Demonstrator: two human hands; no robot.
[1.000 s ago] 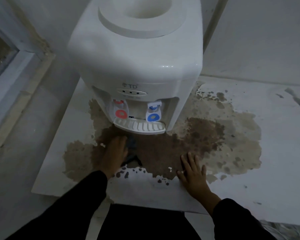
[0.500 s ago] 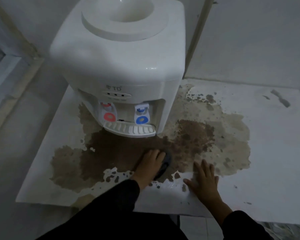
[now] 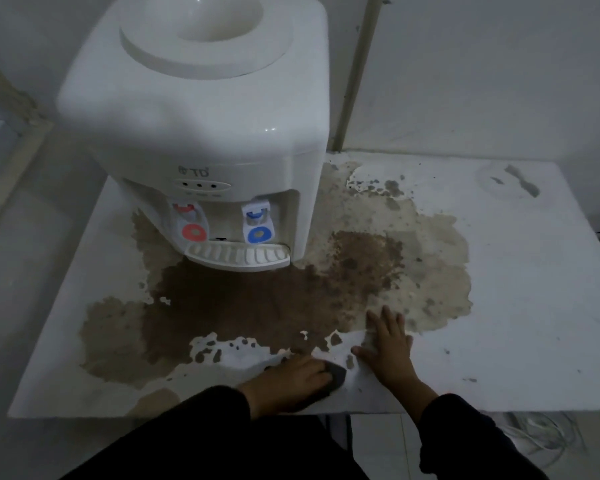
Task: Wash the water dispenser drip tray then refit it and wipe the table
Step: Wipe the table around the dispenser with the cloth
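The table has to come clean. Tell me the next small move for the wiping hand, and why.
Probably push the dark cloth under the left hand forward from the near edge into the brown stain. The drip tray already sits in the dispenser, the stain spreads in front of it, and the right hand lies flat on the table, bracing.

We see only an edge of the dark cloth (image 3: 338,375); the left hand (image 3: 291,379) covers the rest. Dispenser (image 3: 201,109) top is cut by the upper frame edge. Logo text is too blurred to read (lettering appears mirrored). Both forearms leave the frame at the bottom.
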